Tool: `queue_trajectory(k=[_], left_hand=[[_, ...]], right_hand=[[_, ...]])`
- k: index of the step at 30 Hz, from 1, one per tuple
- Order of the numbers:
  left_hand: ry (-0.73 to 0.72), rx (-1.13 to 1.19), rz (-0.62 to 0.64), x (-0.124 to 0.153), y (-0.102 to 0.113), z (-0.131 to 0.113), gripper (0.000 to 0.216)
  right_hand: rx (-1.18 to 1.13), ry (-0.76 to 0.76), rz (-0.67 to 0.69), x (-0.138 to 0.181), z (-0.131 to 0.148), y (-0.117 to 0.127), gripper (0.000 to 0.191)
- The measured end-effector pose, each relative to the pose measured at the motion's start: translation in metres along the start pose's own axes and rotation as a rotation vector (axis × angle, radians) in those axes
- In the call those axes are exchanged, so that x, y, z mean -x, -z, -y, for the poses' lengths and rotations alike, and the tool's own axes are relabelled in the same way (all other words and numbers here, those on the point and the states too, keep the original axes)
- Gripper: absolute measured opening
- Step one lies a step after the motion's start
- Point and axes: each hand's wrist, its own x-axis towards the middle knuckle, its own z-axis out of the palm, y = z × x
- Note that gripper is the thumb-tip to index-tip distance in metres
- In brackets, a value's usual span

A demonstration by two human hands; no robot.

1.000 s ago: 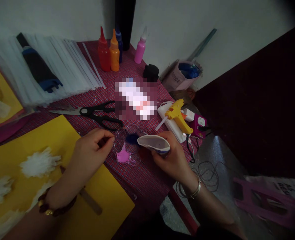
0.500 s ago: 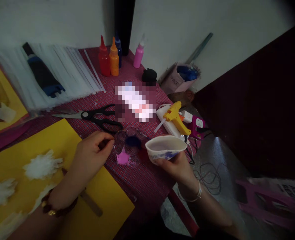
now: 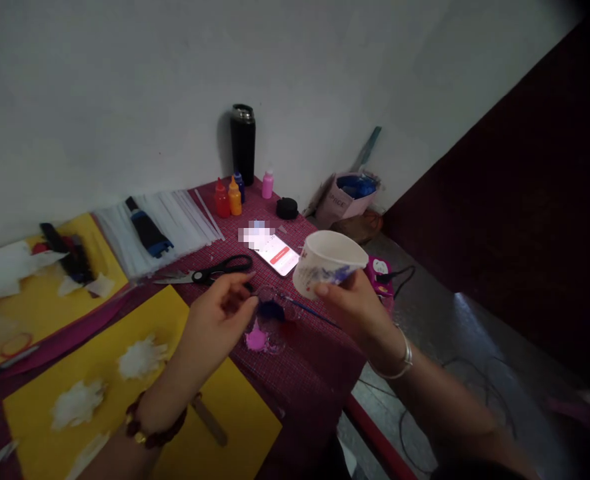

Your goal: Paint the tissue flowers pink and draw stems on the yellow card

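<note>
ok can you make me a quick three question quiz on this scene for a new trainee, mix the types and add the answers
1. Multiple choice: what is the person's right hand holding?
A) the scissors
B) a white cup
C) the phone

2. True or false: in this view, the pink bottle stands to the right of the orange bottle.

3. Fill in the blank: the white ruffled pieces near the left forearm lie on a ____ sheet.

Key: 1. B; 2. true; 3. yellow
</note>
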Motion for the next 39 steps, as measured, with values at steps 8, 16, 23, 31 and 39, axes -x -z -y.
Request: queue_trajectory(k=[8,16,23,31,39], left_hand=[[-0.285,-0.004,-0.161,-0.039,-0.046,-0.056,0.055],[-0.282,0.133,-0.293,-0.068,-0.058,-0.042,0.044],[-0.231,0.232,-0.298,-0.097,-0.059,-0.032,0.033],[-0.114,0.325,-0.348,-0.097,-0.020,0.002,0.054],[-0.003,0.283,-0.459,-0.050,0.071,0.037,0.064]], right_hand=[[-0.083,0.131,-0.072,-0.048,-0.002,-0.039,0.064],[0.331,0.254,0.081,-0.082,0.007,-0.018,0.072],[0.655,0.148,0.328,-0.120,0.040,-0.007,0.063],[0.870,-0.066,0.049,-0.224,0.012,0.001,0.035],[1.118,-0.075,0.012,-0.298,-0.034,-0.021,0.035]])
